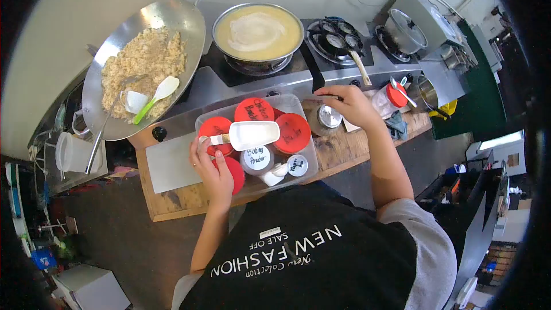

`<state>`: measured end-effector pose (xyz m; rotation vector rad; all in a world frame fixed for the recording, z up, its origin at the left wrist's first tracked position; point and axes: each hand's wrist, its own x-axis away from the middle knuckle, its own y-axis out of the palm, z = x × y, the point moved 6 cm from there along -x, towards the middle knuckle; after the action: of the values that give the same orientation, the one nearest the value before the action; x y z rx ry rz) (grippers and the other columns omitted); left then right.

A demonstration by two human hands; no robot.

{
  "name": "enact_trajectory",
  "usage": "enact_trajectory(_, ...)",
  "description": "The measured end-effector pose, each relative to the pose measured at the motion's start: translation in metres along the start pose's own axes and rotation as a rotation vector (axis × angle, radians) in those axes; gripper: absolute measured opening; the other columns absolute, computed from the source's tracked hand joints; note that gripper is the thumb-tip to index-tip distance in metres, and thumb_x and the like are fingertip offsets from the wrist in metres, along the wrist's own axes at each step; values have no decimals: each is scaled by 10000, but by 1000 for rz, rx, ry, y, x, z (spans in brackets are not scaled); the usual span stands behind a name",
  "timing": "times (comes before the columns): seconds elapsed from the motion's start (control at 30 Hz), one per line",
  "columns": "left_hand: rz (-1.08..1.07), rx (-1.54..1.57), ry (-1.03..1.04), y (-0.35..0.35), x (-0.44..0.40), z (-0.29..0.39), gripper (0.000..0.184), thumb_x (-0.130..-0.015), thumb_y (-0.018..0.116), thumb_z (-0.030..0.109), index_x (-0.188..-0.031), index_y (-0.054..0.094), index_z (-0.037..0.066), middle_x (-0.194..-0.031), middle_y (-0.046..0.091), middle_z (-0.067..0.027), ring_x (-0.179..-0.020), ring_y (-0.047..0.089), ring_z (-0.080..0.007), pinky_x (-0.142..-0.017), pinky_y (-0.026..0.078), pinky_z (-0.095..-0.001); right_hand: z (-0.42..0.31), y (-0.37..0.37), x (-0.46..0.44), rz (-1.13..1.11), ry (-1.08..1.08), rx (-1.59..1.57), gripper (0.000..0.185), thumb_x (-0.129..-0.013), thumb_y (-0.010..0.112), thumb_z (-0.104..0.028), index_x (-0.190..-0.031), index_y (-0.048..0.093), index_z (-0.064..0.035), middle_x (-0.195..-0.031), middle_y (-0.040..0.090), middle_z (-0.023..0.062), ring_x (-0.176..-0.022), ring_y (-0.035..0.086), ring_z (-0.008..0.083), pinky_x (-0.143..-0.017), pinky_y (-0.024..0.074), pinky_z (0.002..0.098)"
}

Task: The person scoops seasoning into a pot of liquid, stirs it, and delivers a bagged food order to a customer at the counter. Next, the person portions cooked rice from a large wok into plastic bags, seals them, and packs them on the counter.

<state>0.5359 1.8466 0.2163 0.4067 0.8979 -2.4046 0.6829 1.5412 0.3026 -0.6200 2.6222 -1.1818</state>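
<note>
My left hand (215, 169) is closed round the handle of a white measuring scoop (255, 134), which is held level above a clear plastic bin (311, 152). I cannot make out whether the scoop has anything in it. In the bin stand several red-lidded jars (291, 133), a white-lidded tub (257, 159) marked "Baking Powder", and a smaller white-lidded container (297, 165). My right hand (349, 104) hovers by a jar with a silver lid (329, 116), its fingers stretched out and apart from the thumb. Contact with the jar cannot be judged from this view.
A large wok (192, 28) of pale, crumbly food holds a green-handled spatula (154, 102), a white cup and a long metal utensil. Behind the bin, a pan of yellowish liquid (258, 31) sits on a burner. To its right are a molded pan (338, 40) and a lidded pot (406, 31).
</note>
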Motion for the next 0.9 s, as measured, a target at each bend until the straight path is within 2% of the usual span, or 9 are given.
enact_trajectory(0.1, -35, 0, -4, 2, 0, -3, 333, -912, 478, 133, -1215, 471, -4, -1348, 370, -219, -1259, 331, -391, -1049, 248, -488, 4, 15, -1, -84, -65, 16, 256, -841, 578, -180, -1033, 665, -34, -936, 681, 153, -873, 653, 305, -793, 495, 367)
enact_trajectory(0.23, -60, 28, 0, 2, -1, -2, 329, -912, 481, 134, -1209, 473, -7, -1351, 364, -221, -1262, 331, -383, -1052, 248, -480, 30, 29, -21, -84, -99, 191, 243, -817, 583, -192, -997, 685, -65, -925, 681, 142, -872, 648, 317, -793, 498, 381)
enact_trajectory(0.27, -66, 39, -1, 3, -2, -2, 328, -912, 481, 134, -1208, 473, -7, -1352, 363, -221, -1264, 329, -382, -1053, 247, -479, 23, 30, -26, -84, -96, 168, 244, -788, 574, -200, -965, 699, -86, -919, 680, 144, -855, 645, 323, -787, 501, 392)
enact_trajectory(0.4, -73, 51, -1, 5, -1, -1, 322, -916, 476, 131, -1207, 474, -5, -1363, 350, -221, -1276, 318, -379, -1060, 240, -480, -5, 35, -42, -161, -134, 333, 262, -761, 563, -157, -961, 697, -53, -891, 685, 143, -816, 655, 305, -767, 510, 364)
enact_trajectory(0.5, -77, -22, 8, 4, -2, 3, 282, -937, 437, 99, -1193, 473, -15, -1355, 364, -199, -1266, 352, -342, -1064, 256, -439, -23, 22, -37, -189, -107, 301, 256, -759, 570, -157, -957, 703, -64, -869, 688, 137, -809, 658, 294, -763, 511, 363)
enact_trajectory(0.6, -62, -30, -5, 5, -1, 4, 276, -935, 442, 98, -1184, 479, -15, -1348, 373, -200, -1269, 348, -343, -1064, 256, -438, -25, 16, -23, -171, -147, 220, 221, -754, 555, -175, -887, 721, -117, -856, 688, 119, -814, 649, 308, -763, 507, 416)
enact_trajectory(0.7, -36, -49, -5, 5, 0, 5, 269, -934, 448, 98, -1177, 491, -9, -1342, 384, -200, -1265, 354, -343, -1062, 258, -437, -10, 22, -20, -175, -149, 296, 209, -752, 565, -179, -874, 718, -107, -848, 687, 121, -816, 650, 310, -765, 509, 412)
enact_trajectory(0.8, -29, -44, 24, 6, 1, 2, 314, -937, 471, 160, -1213, 483, 11, -1353, 358, -220, -1283, 316, -383, -1063, 242, -480, 6, 41, -35, -178, -217, 330, 212, -754, 570, -164, -884, 717, -83, -828, 685, 131, -809, 659, 288, -761, 509, 394)
enact_trajectory(0.9, 10, -76, 64, 8, 2, 1, 295, -938, 470, 159, -1193, 501, 13, -1343, 376, -218, -1273, 332, -386, -1057, 254, -484, 29, 76, -59, -226, -137, 367, 265, -781, 575, -225, -978, 692, -92, -877, 673, 161, -839, 645, 328, -775, 503, 424)
